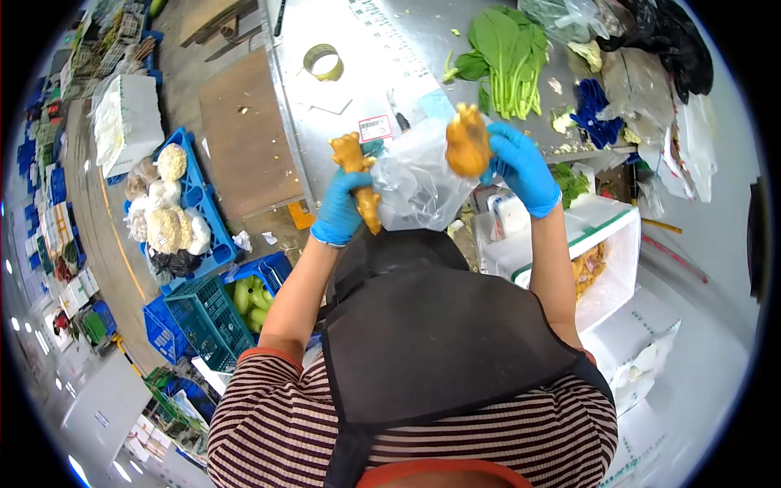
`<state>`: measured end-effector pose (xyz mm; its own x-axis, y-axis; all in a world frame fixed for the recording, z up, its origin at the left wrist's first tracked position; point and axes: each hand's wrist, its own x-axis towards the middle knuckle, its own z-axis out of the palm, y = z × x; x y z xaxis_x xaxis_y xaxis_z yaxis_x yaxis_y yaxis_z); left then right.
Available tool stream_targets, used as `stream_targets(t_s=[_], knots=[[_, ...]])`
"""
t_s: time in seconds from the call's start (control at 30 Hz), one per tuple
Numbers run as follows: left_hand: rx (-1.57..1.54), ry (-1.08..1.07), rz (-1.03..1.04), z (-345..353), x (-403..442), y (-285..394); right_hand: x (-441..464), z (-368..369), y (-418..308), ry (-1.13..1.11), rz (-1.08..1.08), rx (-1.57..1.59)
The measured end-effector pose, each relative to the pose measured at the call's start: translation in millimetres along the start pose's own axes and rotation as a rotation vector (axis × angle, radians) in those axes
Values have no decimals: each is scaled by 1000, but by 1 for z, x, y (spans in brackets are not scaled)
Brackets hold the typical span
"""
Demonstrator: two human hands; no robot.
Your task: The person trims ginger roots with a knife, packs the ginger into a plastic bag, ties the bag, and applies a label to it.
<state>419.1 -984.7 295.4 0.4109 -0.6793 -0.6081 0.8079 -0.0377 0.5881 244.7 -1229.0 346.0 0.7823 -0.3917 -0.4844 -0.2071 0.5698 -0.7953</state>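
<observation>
My left hand (340,207), in a blue glove, is closed round a long knobbly brown root (355,175) that looks like ginger. In my right hand (525,169), also gloved in blue, is a rounder brown root piece (468,145), held by its right side. Between the hands a clear plastic bag (416,180) lies crumpled at the near edge of the metal table (382,73). A white label with red print (375,128) lies just beyond the bag, near the left root.
Leafy greens (508,61) and a tape roll (323,63) lie on the table. Plastic bags (643,81) and a blue cloth (596,114) are at the right. A foam box (606,260) holding brown pieces stands below right. Crates (213,321) stand at lower left.
</observation>
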Motion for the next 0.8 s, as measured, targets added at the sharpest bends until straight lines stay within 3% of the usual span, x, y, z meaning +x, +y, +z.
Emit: stream_targets(t_s=[0.1, 0.2, 0.3, 0.37, 0.47, 0.57, 0.7, 0.8], knots=[[21, -94, -21, 8, 7, 3, -16, -12, 15, -106, 120, -4], [186, -150, -35, 39, 0, 11, -22, 1, 36, 27, 46, -62], [240, -283, -76, 24, 13, -28, -24, 19, 58, 70, -18, 12], [267, -189, -11, 57, 2, -21, -29, 30, 69, 134, -80, -35], [338, -159, 38, 70, 5, -20, -37, 21, 66, 368, -530, -771], [424, -173, 227, 85, 2, -25, -48, 27, 54, 542, -376, -532], [538, -183, 372, 97, 3, -43, -63, 39, 33, 292, 132, 122], [656, -169, 475, 105, 3, -55, -59, 41, 40, 281, 15, 292]])
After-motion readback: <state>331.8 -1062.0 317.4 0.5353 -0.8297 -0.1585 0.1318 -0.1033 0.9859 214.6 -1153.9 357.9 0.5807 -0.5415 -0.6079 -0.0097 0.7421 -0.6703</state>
